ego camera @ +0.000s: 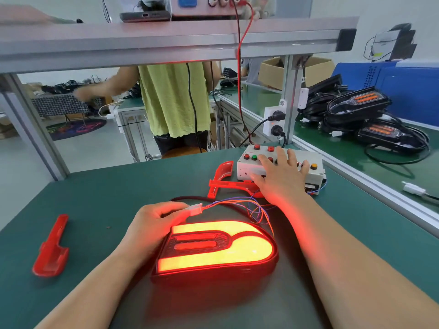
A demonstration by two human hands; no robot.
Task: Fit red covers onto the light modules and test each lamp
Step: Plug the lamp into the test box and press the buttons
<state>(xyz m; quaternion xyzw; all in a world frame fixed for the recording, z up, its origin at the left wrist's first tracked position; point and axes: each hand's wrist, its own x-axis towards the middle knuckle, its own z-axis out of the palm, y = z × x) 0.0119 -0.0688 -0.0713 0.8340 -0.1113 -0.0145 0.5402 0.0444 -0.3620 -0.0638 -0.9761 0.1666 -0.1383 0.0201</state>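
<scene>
The lamp (215, 248) lies flat on the green mat (118, 186) right in front of the person, between the two forearms. It is a single rounded shell of glossy red plastic, and its U-shaped panel glows yellow-red around two lit red bars set in a dark, fine-meshed inset. The left hand (154, 224) rests at the lamp's far left corner, with thumb and curled fingers pinching one small white plug (196, 208). A loose bundle of thin orange, purple and blue wires (237, 203) runs from the plug towards the one white switch box (280, 162). The right hand (282, 176) lies on top of this box with its fingers straight and spread, pressing down. Around the hand four round red buttons, one green and one orange show. Two loose red covers of translucent moulded plastic lie on the mat: one cover (51, 248), long and flat, well to the left, and the other cover (223, 179), curved, touching the box and partly under the right hand. On the next bench to the right, two unlit black lamps (358, 103) sit stacked among black cables.
</scene>
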